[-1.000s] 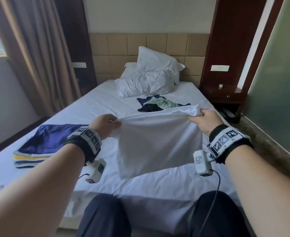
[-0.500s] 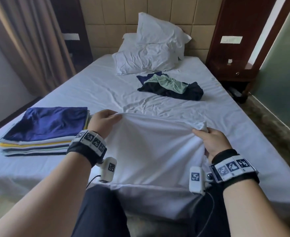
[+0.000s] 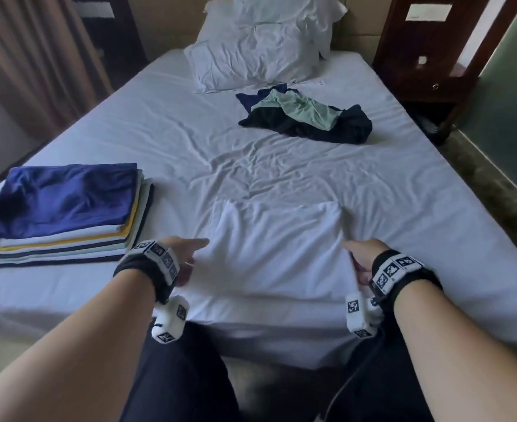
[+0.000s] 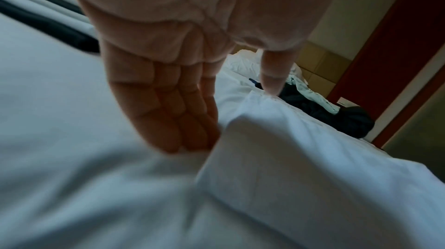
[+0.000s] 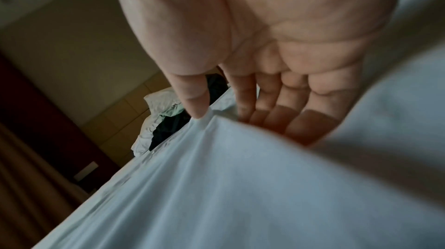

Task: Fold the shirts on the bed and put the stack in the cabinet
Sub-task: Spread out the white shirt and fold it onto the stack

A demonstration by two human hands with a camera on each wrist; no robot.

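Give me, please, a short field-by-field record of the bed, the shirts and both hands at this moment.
bed: white sheet, pillows at the head
white shirt: lying flat at the near edge
left hand: fingers straight at the shirt's left edge
right hand: fingers straight at its right edge
folded stack: left, blue on top
unfolded pile: dark and green, near the pillows

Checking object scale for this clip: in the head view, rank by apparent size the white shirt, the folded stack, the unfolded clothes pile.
1. white shirt
2. folded stack, close behind; both lie near the camera, so that order is unsure
3. unfolded clothes pile, smallest, though farther away
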